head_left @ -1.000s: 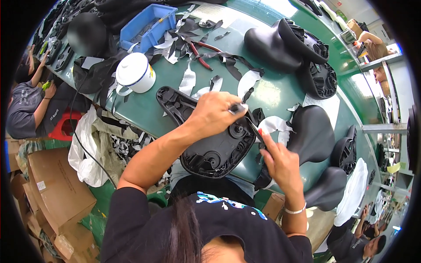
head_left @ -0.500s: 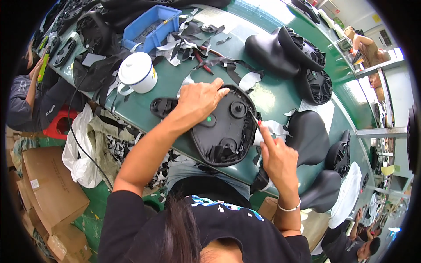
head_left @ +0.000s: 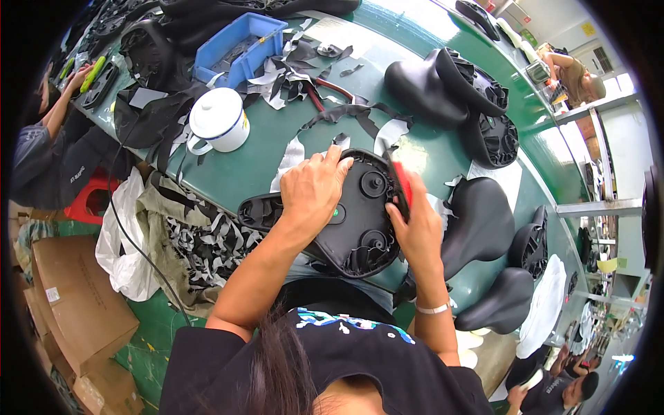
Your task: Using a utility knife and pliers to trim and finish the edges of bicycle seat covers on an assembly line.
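Right hand [head_left: 420, 225] was closed round a red-and-black tool [head_left: 402, 183] beside the right rim of an upturned black saddle [head_left: 356, 228] at the near edge of the green table [head_left: 266, 135]. Left hand [head_left: 312, 187], back upward, gripped the saddle's far edge and hid part of it. Scraps [head_left: 293, 156] cluttered the space just beyond, partly covering red-handled pliers [head_left: 335, 88]; a white mug [head_left: 216, 123] stood leftward, other saddles [head_left: 478, 220] rightward.

From my remote seat I make out pale lettering [head_left: 77, 174] on a dark garment [head_left: 84, 155] left of the mug [head_left: 220, 121], more on a shirt [head_left: 551, 405] far to its lower right, and a white label [head_left: 52, 294], too small to read, on a carton [head_left: 90, 304] to its lower left.
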Motion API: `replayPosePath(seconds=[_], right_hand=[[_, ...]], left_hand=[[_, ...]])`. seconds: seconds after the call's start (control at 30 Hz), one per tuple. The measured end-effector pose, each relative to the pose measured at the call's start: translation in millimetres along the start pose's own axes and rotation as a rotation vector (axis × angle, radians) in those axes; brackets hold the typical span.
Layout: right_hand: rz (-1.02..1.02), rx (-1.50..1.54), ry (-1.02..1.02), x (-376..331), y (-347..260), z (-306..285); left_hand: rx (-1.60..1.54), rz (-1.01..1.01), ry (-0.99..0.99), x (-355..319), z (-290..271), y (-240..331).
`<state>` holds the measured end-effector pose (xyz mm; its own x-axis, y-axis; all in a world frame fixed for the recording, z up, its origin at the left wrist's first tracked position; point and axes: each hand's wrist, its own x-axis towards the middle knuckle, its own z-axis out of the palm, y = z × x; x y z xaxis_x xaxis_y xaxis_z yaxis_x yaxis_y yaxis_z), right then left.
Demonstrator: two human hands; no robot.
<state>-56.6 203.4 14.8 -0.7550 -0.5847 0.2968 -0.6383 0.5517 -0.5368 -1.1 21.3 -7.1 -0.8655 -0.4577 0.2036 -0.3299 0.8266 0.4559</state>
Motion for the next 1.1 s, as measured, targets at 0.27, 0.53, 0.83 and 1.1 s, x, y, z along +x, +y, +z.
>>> replayPosePath(seconds=[0.27, 0.53, 0.83, 1.1], right_hand=[[0.476, 0.902, -0.014, -4.9, 20.6, -25.1], [0.277, 0.395, -0.018, -7.0, 10.3, -32.1], [0.096, -0.400, -0.350, -35.2, -11.5, -65.6], [-0.104, -0.482, -0.386, 10.2, 16.8, -84.0]], left_hand=[[-0.160, 0.041, 0.254, 10.4, -0.1, 1.1], [-0.251, 0.671, -0.045, 17.4, 15.8, 24.4], [-0.302, 0.483, 0.258, 28.2, 3.1, 31.2], [-1.143, -0.234, 0.098, 22.7, -16.5, -4.9]])
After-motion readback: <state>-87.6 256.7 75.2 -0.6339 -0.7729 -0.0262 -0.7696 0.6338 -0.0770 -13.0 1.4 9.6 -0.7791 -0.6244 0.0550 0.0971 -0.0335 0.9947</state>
